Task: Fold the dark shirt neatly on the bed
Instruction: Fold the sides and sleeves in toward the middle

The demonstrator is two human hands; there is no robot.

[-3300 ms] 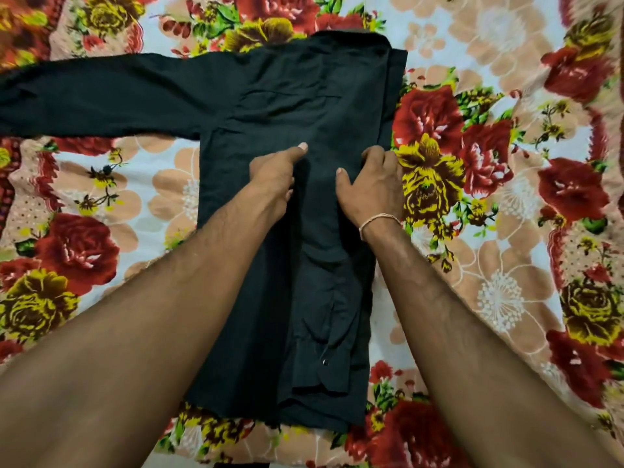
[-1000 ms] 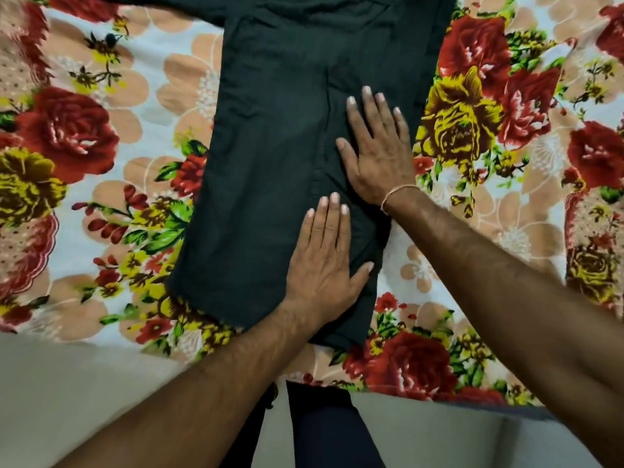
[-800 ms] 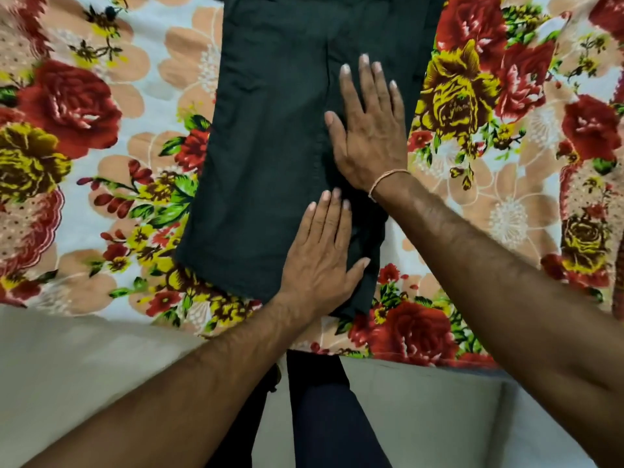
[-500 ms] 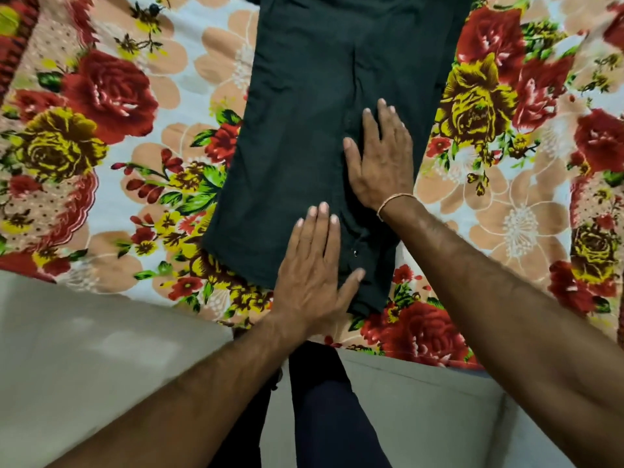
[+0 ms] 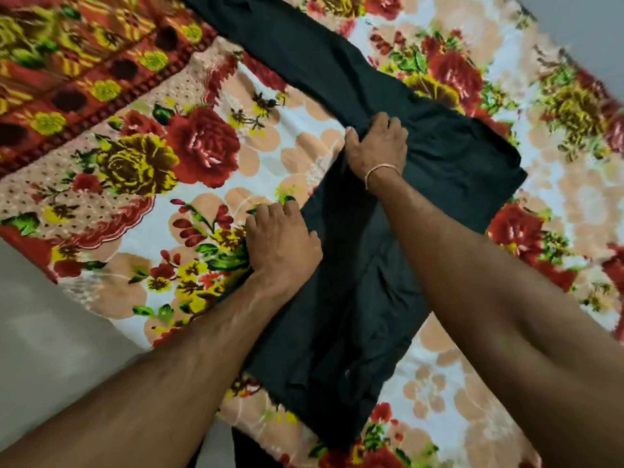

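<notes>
The dark shirt [image 5: 354,315] lies on the flowered bed sheet [image 5: 189,184], its right side folded in over the body and its left sleeve [image 5: 297,52] stretched out toward the upper left. My left hand [image 5: 282,239] grips the shirt's left edge at mid-body, fingers curled under the cloth. My right hand [image 5: 378,145] is closed on the shirt at the left shoulder, where the sleeve joins the body. A thin thread band circles my right wrist.
The bed's near edge [image 5: 141,339] runs diagonally at the lower left, with pale floor [image 5: 50,349] beyond it. My dark trouser legs [image 5: 250,450] show at the bottom. A red-patterned border of the sheet [image 5: 84,72] fills the upper left.
Both hands left the flat pressing spot on the folded right side and moved to the shirt's left edge, closing on the cloth. The view swung and tilted, bringing the left sleeve into sight.
</notes>
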